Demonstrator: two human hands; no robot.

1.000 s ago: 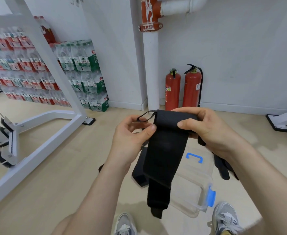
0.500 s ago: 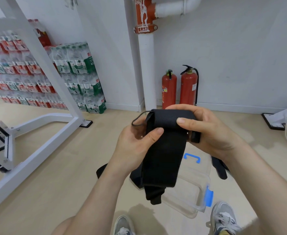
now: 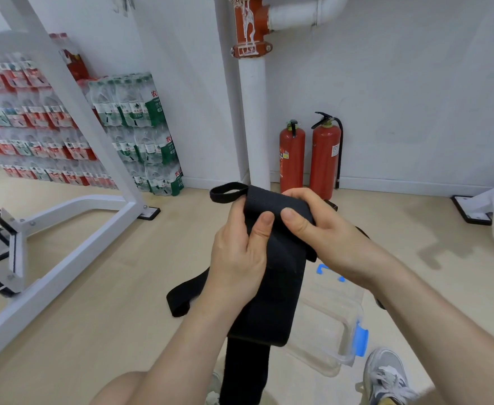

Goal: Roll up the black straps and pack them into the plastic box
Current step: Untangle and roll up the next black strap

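Note:
A wide black strap (image 3: 280, 276) hangs in front of me, its top end curled into a short roll with a thin loop (image 3: 228, 192) sticking out to the left. My left hand (image 3: 239, 258) grips the roll's left side, thumb on its front. My right hand (image 3: 321, 229) holds the right side, thumb pressed next to the left thumb. The strap's tail drops down between my knees. Below on the floor stands the clear plastic box (image 3: 332, 325) with blue latches. More black straps (image 3: 181, 296) lie on the floor beside the box, partly hidden by my arms.
Two red fire extinguishers (image 3: 310, 159) stand at the wall by a white pipe (image 3: 254, 118). A white metal frame (image 3: 73, 217) fills the left side, with stacked packs of bottled water (image 3: 134, 133) behind it. My grey shoes (image 3: 386, 378) are at the bottom edge.
The rolled top of the strap has grown thicker as both hands turned it. My thumbs have come closer together, and the tail has shifted lower in view.

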